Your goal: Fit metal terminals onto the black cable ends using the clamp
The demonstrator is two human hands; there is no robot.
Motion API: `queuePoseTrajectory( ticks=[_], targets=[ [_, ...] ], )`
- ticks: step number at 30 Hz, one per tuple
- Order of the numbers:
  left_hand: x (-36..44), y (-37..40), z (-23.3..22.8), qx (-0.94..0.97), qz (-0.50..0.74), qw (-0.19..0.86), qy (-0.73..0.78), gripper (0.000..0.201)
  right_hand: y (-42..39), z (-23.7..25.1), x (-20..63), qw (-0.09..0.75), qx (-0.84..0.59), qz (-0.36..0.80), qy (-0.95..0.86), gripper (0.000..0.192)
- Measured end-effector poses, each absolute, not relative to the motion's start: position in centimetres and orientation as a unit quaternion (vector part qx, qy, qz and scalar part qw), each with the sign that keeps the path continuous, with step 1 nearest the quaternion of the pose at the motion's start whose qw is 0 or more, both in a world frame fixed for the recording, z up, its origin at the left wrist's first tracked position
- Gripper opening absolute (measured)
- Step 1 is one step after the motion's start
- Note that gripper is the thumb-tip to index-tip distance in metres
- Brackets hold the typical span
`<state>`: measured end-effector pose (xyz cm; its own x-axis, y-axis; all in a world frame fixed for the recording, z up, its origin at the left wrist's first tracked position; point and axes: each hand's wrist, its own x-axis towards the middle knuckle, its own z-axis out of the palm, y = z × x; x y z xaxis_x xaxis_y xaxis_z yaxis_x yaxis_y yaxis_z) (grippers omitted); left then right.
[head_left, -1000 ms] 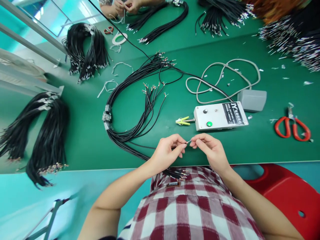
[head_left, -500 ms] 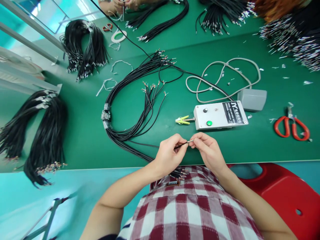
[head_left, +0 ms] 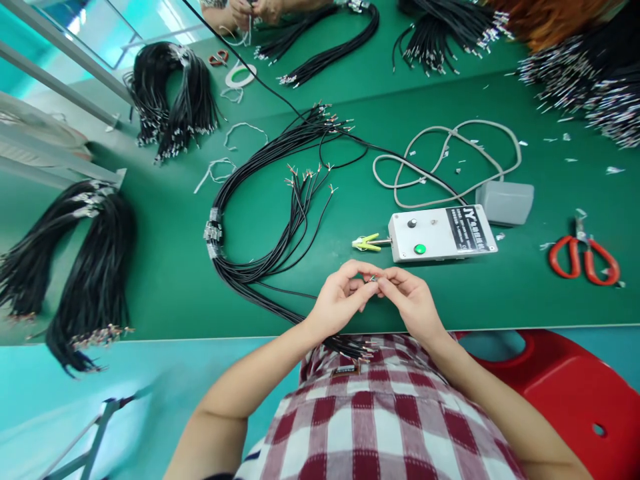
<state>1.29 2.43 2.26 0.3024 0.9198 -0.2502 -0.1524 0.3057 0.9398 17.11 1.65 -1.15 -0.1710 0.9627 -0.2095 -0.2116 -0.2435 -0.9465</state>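
Observation:
My left hand (head_left: 343, 299) and my right hand (head_left: 407, 300) meet fingertip to fingertip over the near edge of the green table (head_left: 165, 280). Between them they pinch the bare end of a thin black wire (head_left: 373, 279), mostly hidden by the fingers. That wire belongs to a bundle of black wires (head_left: 260, 220) that curves over the table to my left and runs back under my left wrist. Just beyond my hands lies a white box (head_left: 440, 232) with a green light, a black knob and a yellow clip (head_left: 366, 243) at its left end.
Red scissors (head_left: 585, 259) lie at the right. A grey pedal (head_left: 505, 202) with a looped grey cord (head_left: 445, 160) sits behind the box. Black wire bundles (head_left: 85, 267) lie at the left and far edges. Another person's hands (head_left: 250, 10) work at the top. A red stool (head_left: 570, 393) is under me.
My two hands have closed together, so the stretch of wire that showed between them is now covered by the fingers. They also shifted slightly toward the white box.

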Motion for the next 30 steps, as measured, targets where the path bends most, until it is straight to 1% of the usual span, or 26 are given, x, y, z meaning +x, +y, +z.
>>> queuePoseTrajectory(
  ticks=[3,8,15,23,25,30],
  targets=[
    [1.5,2.7,1.8,0.402,0.418,0.682,0.445,0.027,1.7,-1.2,17.1,0.448,-0.456,0.643,-0.420,0.025],
    [1.7,2.5,1.1,0.351,0.445,0.693,0.446,0.026,1.6,-1.1,16.7,0.449,-0.467,0.648,-0.401,0.026],
    [1.7,2.3,1.1,0.334,0.458,0.693,0.446,0.025,1.6,-1.3,16.5,0.455,-0.465,0.649,-0.394,0.027],
    [1.9,2.1,0.8,0.330,0.463,0.687,0.453,0.025,1.7,-1.3,16.3,0.465,-0.456,0.632,-0.420,0.035],
    [1.9,2.0,0.7,0.335,0.466,0.680,0.456,0.026,1.8,-1.2,16.3,0.463,-0.461,0.630,-0.419,0.034],
    [1.8,1.9,0.7,0.349,0.466,0.677,0.451,0.028,1.7,-0.9,16.0,0.462,-0.460,0.637,-0.411,0.025]
  ],
)
